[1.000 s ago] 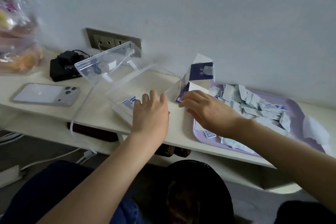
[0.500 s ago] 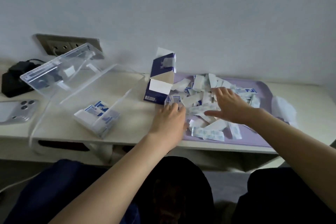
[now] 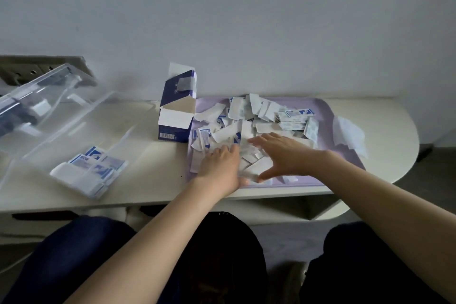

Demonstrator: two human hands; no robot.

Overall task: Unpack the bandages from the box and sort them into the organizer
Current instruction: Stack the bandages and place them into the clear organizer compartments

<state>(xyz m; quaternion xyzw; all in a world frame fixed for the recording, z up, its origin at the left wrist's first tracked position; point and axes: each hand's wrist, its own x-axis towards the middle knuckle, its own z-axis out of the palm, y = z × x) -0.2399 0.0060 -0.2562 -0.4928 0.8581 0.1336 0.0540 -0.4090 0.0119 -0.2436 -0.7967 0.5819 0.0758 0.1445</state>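
Observation:
A heap of white and blue bandage packets lies on a lilac tray. My left hand and my right hand lie flat on the near side of the heap, fingers straight, a few packets between them. The open blue and white bandage box stands upright just left of the tray. A clear plastic organizer with its lid raised sits at the left, with a small stack of packets in its near corner.
A crumpled white paper lies on the tray's right side. A wall socket plate sits behind the organizer lid. The white table ends in a rounded edge at the right; my dark-clad legs are below.
The view swung right. My left hand left the organizer and moved onto the bandage heap; my right hand slid along the heap, and both hands now press close together on the packets.

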